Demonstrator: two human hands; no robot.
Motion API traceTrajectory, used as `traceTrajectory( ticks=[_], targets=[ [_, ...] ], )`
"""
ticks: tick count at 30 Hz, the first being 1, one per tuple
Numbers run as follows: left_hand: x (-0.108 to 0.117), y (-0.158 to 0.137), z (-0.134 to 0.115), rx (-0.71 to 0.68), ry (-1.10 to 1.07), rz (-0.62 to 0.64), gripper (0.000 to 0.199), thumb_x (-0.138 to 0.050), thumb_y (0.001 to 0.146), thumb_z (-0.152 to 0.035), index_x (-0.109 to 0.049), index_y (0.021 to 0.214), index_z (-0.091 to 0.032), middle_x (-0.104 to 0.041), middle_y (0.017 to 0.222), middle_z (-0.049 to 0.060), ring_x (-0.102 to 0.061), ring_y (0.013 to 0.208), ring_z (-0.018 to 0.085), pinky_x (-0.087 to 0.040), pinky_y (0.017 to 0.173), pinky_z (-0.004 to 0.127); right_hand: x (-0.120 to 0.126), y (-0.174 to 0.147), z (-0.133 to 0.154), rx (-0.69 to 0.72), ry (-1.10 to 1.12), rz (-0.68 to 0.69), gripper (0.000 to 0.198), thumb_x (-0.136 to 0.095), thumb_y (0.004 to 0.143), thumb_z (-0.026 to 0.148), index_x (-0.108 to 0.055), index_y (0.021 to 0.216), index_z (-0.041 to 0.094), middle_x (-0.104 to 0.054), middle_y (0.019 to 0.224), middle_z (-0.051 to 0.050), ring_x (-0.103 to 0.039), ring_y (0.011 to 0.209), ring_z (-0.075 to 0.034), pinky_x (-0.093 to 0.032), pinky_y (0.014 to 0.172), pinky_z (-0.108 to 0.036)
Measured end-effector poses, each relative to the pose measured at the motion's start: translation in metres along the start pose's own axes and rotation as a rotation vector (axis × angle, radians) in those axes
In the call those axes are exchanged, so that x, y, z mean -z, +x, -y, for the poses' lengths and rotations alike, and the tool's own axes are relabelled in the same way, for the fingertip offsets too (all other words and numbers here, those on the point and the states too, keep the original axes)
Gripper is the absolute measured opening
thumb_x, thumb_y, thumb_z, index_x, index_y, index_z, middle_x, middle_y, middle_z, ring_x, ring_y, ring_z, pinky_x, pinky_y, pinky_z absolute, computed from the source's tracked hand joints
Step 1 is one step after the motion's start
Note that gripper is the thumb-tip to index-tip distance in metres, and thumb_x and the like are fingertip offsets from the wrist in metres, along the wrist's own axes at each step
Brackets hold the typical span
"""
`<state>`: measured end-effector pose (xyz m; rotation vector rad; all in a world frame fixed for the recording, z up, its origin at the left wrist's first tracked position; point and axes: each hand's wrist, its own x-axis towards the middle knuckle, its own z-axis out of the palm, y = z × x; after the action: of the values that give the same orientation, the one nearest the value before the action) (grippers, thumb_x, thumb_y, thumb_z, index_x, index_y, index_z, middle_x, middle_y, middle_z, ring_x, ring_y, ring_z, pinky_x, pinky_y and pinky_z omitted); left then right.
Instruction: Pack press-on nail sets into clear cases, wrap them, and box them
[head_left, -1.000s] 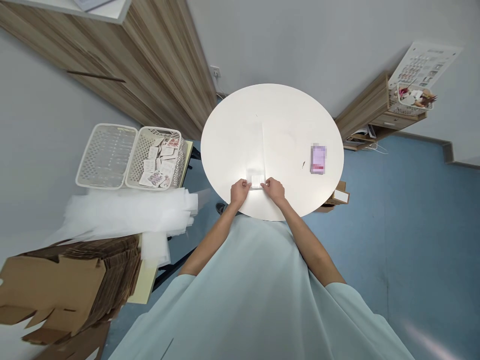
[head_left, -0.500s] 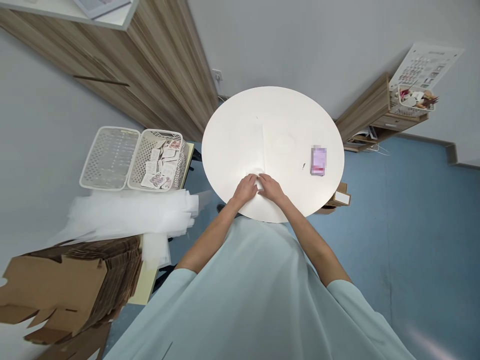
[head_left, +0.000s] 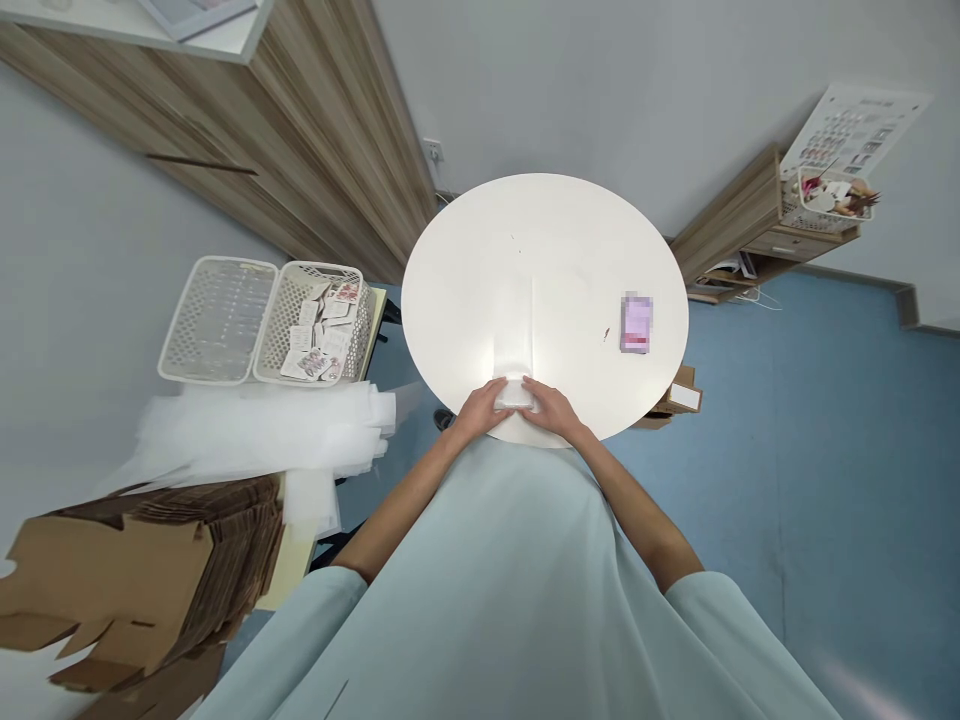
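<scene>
Near the front edge of the white oval table, a small bundle wrapped in white foam sheet lies between my hands. What is inside the wrap is hidden. My left hand grips its left side and my right hand its right side, fingers curled against the ends. A flat strip of the thin white sheet runs from the bundle toward the far side of the table, barely visible against the top. A small purple pack, partly blurred, lies at the right of the table.
On the left are an open white basket of small cards, a pile of white foam sheets and stacked flat cardboard boxes. A wooden cabinet stands behind them. At right is a low shelf holding a basket.
Both hands have moved toward my body and slightly apart, bringing the wrapped bundle nearer the table's front edge. More of the bundle shows between them. The purple pack has stayed put.
</scene>
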<state>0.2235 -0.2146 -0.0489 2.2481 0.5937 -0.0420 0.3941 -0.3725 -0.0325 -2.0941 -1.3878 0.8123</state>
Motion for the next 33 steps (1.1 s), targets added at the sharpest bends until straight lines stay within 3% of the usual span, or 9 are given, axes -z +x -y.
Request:
traceTrajectory(
  ticks=[4, 8, 11, 14, 19, 22, 26, 29, 33],
  targets=[
    [0.009, 0.007, -0.004, 0.144, -0.120, -0.054, 0.055, -0.065, 0.096, -0.056, -0.064, 0.140, -0.023, -0.068, 0.144, 0.010, -0.065, 0.130, 0.031, -0.052, 0.110, 0.042, 0.008, 0.004, 0.000, -0.107, 0.115, -0.063, 0.043, -0.060, 0.104, 0.043, -0.064, 0.144, 0.027, -0.067, 0.149, -0.006, -0.065, 0.134, -0.024, -0.052, 0.114, -0.039],
    [0.020, 0.027, -0.005, 0.277, -0.190, -0.116, 0.032, -0.063, 0.098, -0.052, -0.075, 0.107, -0.023, -0.080, 0.111, 0.007, -0.072, 0.104, 0.028, -0.056, 0.094, 0.037, 0.010, 0.022, -0.001, -0.184, 0.136, -0.108, 0.034, -0.048, 0.109, 0.040, -0.069, 0.132, 0.025, -0.075, 0.129, -0.006, -0.071, 0.112, -0.020, -0.056, 0.098, -0.032],
    [0.021, 0.040, -0.008, 0.340, -0.144, -0.163, 0.032, -0.061, 0.098, -0.048, -0.069, 0.080, -0.022, -0.076, 0.088, 0.006, -0.069, 0.088, 0.025, -0.053, 0.081, 0.033, 0.006, 0.037, -0.003, -0.245, 0.082, -0.149, 0.033, -0.046, 0.109, 0.040, -0.073, 0.117, 0.022, -0.075, 0.115, -0.008, -0.071, 0.099, -0.020, -0.054, 0.090, -0.030],
    [0.016, 0.051, -0.011, 0.406, -0.092, -0.187, 0.037, -0.060, 0.099, -0.047, -0.062, 0.071, -0.023, -0.070, 0.076, 0.005, -0.065, 0.080, 0.023, -0.050, 0.076, 0.033, 0.004, 0.050, -0.006, -0.312, 0.048, -0.164, 0.032, -0.048, 0.108, 0.037, -0.074, 0.106, 0.020, -0.072, 0.109, -0.009, -0.069, 0.095, -0.021, -0.053, 0.088, -0.031],
    [0.012, 0.063, -0.015, 0.470, -0.030, -0.255, 0.020, -0.067, 0.096, -0.040, -0.068, 0.103, -0.021, -0.073, 0.104, 0.011, -0.068, 0.099, 0.030, -0.053, 0.087, 0.040, 0.007, 0.066, -0.006, -0.394, 0.075, -0.177, 0.029, -0.059, 0.102, 0.029, -0.067, 0.127, 0.018, -0.072, 0.119, -0.010, -0.069, 0.102, -0.022, -0.055, 0.091, -0.033],
    [0.012, 0.072, -0.014, 0.274, 0.091, -0.309, 0.041, -0.067, 0.093, -0.024, -0.061, 0.133, -0.017, -0.063, 0.137, 0.019, -0.061, 0.126, 0.035, -0.051, 0.104, 0.049, 0.012, 0.072, -0.004, -0.292, -0.047, -0.201, 0.042, -0.060, 0.100, 0.022, -0.060, 0.141, 0.016, -0.064, 0.140, -0.015, -0.063, 0.124, -0.026, -0.055, 0.099, -0.038],
    [0.018, 0.083, -0.007, 0.001, 0.160, -0.136, 0.050, -0.052, 0.093, -0.010, -0.058, 0.142, -0.015, -0.059, 0.150, 0.018, -0.055, 0.140, 0.034, -0.043, 0.120, 0.052, 0.015, 0.075, -0.009, -0.025, -0.180, -0.078, 0.048, -0.064, 0.099, 0.023, -0.059, 0.146, 0.016, -0.052, 0.160, -0.016, -0.048, 0.147, -0.030, -0.045, 0.120, -0.045],
    [0.021, 0.083, -0.001, -0.013, 0.139, -0.029, 0.051, -0.047, 0.096, -0.014, -0.057, 0.146, -0.015, -0.058, 0.153, 0.016, -0.060, 0.137, 0.032, -0.047, 0.118, 0.050, 0.011, 0.070, -0.020, 0.047, -0.196, -0.008, 0.059, -0.069, 0.098, 0.028, -0.052, 0.153, 0.017, -0.044, 0.167, -0.016, -0.045, 0.152, -0.032, -0.046, 0.121, -0.050],
    [0.013, 0.061, 0.002, -0.024, 0.101, -0.013, 0.052, -0.050, 0.100, -0.026, -0.054, 0.151, -0.016, -0.054, 0.160, 0.013, -0.054, 0.146, 0.030, -0.043, 0.123, 0.046, -0.004, 0.045, -0.032, 0.145, -0.211, -0.040, 0.059, -0.060, 0.104, 0.035, -0.047, 0.158, 0.015, -0.042, 0.168, -0.019, -0.044, 0.154, -0.034, -0.045, 0.123, -0.053]
  ],
)
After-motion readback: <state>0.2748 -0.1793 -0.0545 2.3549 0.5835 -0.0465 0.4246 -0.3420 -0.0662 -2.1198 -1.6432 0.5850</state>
